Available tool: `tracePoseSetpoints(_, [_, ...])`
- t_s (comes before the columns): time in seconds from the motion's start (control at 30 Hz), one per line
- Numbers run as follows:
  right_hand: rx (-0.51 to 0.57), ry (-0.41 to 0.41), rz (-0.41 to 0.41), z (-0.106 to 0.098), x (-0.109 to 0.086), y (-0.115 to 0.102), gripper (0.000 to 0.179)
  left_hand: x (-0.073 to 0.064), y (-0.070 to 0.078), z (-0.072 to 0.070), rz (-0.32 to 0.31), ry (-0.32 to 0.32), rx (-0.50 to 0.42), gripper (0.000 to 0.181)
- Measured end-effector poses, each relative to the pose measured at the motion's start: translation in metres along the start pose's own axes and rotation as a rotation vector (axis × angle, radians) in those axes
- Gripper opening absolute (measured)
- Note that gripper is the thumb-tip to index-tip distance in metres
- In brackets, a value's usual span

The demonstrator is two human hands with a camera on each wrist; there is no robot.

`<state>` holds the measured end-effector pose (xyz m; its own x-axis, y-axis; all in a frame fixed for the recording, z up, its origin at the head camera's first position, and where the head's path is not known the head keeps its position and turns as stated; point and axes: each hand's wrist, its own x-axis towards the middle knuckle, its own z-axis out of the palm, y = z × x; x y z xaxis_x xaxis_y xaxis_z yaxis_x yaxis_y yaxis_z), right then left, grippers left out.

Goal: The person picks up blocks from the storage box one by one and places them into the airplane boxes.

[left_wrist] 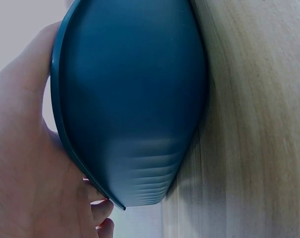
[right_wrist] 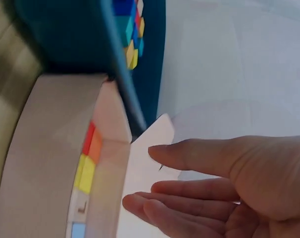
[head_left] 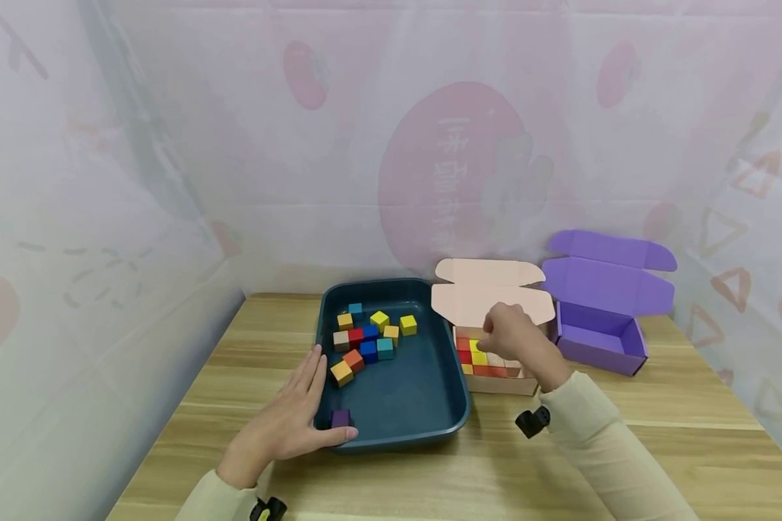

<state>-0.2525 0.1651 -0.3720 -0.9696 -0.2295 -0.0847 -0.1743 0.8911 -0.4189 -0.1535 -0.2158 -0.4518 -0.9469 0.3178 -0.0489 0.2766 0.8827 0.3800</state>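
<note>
My left hand (head_left: 285, 421) rests with straight fingers along the left rim of a dark teal tray (head_left: 400, 398), its thumb over the near corner beside a purple block (head_left: 340, 417). In the left wrist view, the palm lies against the rim of the tray (left_wrist: 130, 99). Over a pale pink box (head_left: 502, 385) hovers my right hand (head_left: 520, 340). The right wrist view shows this hand (right_wrist: 254, 188) with thumb and fingers apart and nothing between them. Red, orange, yellow and plain blocks (head_left: 478, 357) sit side by side in the box, partly hidden by the hand.
Several colored wooden blocks (head_left: 368, 352) lie loose in the tray's left and back part. A purple box (head_left: 599, 354) stands with its lid up at the right. The pink box's raised lid (head_left: 469, 304) leans near the printed cloth (head_left: 339, 181) behind the wooden table (head_left: 430, 477).
</note>
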Motion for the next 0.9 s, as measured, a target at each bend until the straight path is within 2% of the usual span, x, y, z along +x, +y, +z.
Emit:
tracePoseSetpoints(0.13, [-0.002, -0.020, -0.079, 0.003, 0.001, -0.020, 0.025, 0.000, 0.000, -0.001, 0.001, -0.004, 0.003, 0.131])
tracePoseSetpoints(0.3, [0.009, -0.037, -0.191, 0.014, 0.001, -0.047, 0.030, -0.001, 0.001, -0.001, 0.007, 0.002, 0.008, 0.131])
tracePoseSetpoints(0.4, [0.030, -0.056, -0.230, 0.021, -0.001, -0.065, 0.033, 0.000, 0.001, -0.001, 0.010, 0.008, 0.009, 0.132])
tracePoseSetpoints(0.6, [0.051, -0.119, -0.297, 0.040, -0.004, -0.093, 0.032, 0.000, 0.002, -0.001, 0.012, 0.010, 0.003, 0.131])
tracePoseSetpoints(0.73, [0.044, -0.160, -0.372, 0.056, -0.005, -0.108, 0.032, 0.000, 0.002, -0.002, 0.016, 0.008, -0.003, 0.130])
tracePoseSetpoints(0.9, [0.026, -0.233, -0.427, 0.078, -0.006, -0.126, 0.034, -0.001, 0.002, -0.002, 0.020, 0.011, -0.008, 0.128])
